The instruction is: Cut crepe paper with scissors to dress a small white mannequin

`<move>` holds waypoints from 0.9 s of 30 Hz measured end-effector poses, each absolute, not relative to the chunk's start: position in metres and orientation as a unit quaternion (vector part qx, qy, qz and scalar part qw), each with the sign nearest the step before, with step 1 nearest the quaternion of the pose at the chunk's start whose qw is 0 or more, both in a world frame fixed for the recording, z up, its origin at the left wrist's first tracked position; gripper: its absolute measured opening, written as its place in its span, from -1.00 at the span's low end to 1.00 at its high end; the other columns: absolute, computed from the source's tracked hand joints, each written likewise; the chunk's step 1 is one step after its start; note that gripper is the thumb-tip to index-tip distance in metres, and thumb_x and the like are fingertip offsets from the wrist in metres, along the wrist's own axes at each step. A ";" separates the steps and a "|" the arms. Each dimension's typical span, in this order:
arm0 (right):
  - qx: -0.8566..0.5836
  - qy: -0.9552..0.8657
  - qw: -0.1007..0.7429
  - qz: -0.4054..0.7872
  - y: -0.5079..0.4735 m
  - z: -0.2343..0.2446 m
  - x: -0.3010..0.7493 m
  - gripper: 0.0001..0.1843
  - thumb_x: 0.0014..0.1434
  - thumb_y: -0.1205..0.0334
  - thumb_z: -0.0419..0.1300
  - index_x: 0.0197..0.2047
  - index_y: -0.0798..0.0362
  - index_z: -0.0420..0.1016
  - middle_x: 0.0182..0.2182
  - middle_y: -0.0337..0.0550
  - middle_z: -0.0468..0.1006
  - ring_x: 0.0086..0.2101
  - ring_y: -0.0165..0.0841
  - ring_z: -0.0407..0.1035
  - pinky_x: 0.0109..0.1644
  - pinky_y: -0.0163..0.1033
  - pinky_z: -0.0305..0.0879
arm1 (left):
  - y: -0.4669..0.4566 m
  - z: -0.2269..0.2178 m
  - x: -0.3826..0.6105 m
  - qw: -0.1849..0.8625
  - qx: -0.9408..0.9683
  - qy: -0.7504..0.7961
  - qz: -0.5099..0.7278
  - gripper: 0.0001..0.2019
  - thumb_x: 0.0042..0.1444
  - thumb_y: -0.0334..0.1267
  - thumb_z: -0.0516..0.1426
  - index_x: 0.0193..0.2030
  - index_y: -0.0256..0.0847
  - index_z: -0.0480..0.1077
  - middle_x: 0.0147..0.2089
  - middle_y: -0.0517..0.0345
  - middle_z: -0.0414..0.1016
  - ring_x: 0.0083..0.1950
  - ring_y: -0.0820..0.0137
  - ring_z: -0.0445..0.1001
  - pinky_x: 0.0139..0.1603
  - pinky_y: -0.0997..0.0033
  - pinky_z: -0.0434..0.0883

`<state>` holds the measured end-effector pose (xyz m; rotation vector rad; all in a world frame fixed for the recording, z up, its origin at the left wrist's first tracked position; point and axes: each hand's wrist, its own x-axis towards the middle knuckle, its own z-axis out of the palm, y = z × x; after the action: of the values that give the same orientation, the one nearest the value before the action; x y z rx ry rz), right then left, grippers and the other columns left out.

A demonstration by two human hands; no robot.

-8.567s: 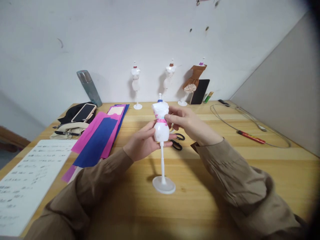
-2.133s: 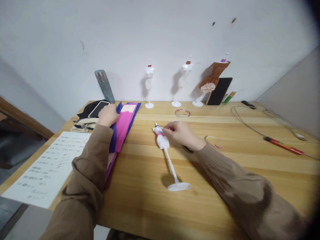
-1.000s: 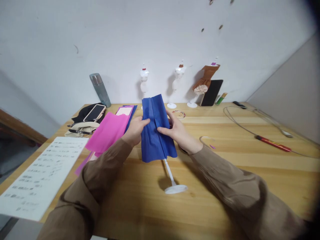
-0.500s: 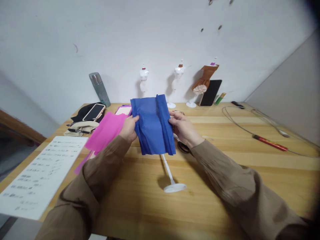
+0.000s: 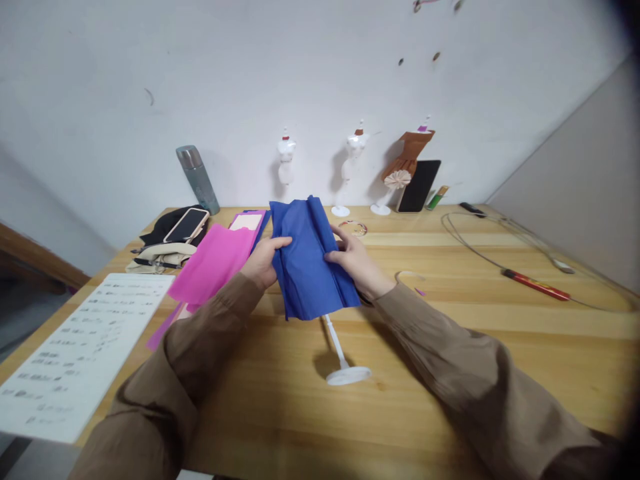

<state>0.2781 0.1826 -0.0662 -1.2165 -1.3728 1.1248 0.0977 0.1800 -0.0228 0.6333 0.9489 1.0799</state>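
Blue crepe-paper sheet [image 5: 310, 263], pleated lengthwise, hangs between both hands just above the wooden table [image 5: 450, 347]. The left hand [image 5: 263, 260] pinches its left edge, thumb [image 5: 281, 243] laid flat on the front face and the other fingers tucked behind. The right hand [image 5: 353, 257] grips the right edge the same way, its fingertips [image 5: 334, 253] closed on a raised fold near the middle. The two hands sit close together, so the blue crepe-paper sheet bunches into ridges between them.

Directly below the fingers, the thin stem of a small white plastic mannequin stand [image 5: 334, 343] pokes out from under the sheet's lower edge, tilted; whether its round base lies flat on the table cannot be told. Its upper part is hidden behind the paper.

Just left of the left fingers lies a bright pink crepe-paper sheet [image 5: 213, 260] on top of other coloured sheets. Farther left of it is a white printed page [image 5: 75, 347], and beyond the pink sheet a smartphone in a pale case [image 5: 186, 225] rests on dark fabric. Just beyond the right fingers sits a clear tape ring [image 5: 353, 228]. Well right of them lies a red-handled tool [image 5: 535, 284]. Far beyond both hands, against the wall, stand two bare white mannequin figures [image 5: 286, 167] and one dressed in brown paper [image 5: 403, 163].
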 end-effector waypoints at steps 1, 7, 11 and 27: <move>-0.497 -0.528 0.485 0.489 0.185 -0.065 0.280 -0.16 -0.19 0.32 0.16 0.25 0.06 0.30 -0.22 -0.11 0.62 -0.29 -0.22 0.50 -0.15 -0.10 0.45 | 0.182 -0.024 0.097 0.701 0.274 0.441 0.489 -0.84 0.10 -0.46 0.12 -0.22 -0.33 0.52 -0.22 -0.07 0.66 0.04 0.17 0.59 0.21 0.16 0.46; -0.484 -0.421 0.494 0.587 0.189 -0.058 0.287 -0.72 -0.27 0.34 0.14 -0.36 0.01 0.39 -0.51 -0.15 0.54 -0.43 -0.21 0.44 -0.27 -0.09 0.47 | 0.189 -0.034 0.095 0.674 0.267 0.457 0.514 -0.87 0.18 -0.43 0.12 -0.23 -0.28 0.51 -0.15 -0.06 0.65 0.06 0.21 0.59 0.21 0.18 0.47; -0.482 -0.408 0.488 0.603 0.188 -0.057 0.286 -0.75 -0.28 0.34 0.12 -0.41 0.00 0.34 -0.46 -0.12 0.57 -0.32 -0.15 0.50 -0.16 -0.01 0.50 | 0.188 -0.034 0.096 0.687 0.258 0.442 0.516 -0.85 0.25 -0.34 0.11 -0.21 -0.27 0.52 -0.09 -0.06 0.65 0.09 0.23 0.57 0.22 0.20 0.46; -0.437 -0.523 0.531 0.503 0.184 -0.063 0.279 -0.54 -0.22 0.28 0.28 -0.14 0.06 0.47 -0.22 -0.14 0.64 -0.22 -0.22 0.50 0.00 -0.08 0.41 | 0.182 -0.036 0.095 0.709 0.368 0.355 0.486 -0.67 -0.07 -0.51 0.29 -0.11 -0.29 0.51 -0.09 -0.08 0.64 0.06 0.11 0.58 0.31 -0.01 0.36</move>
<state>0.2795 0.1839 -0.0628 -1.0433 -1.2468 1.2012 0.0946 0.1823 -0.0357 0.8174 0.7873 1.0783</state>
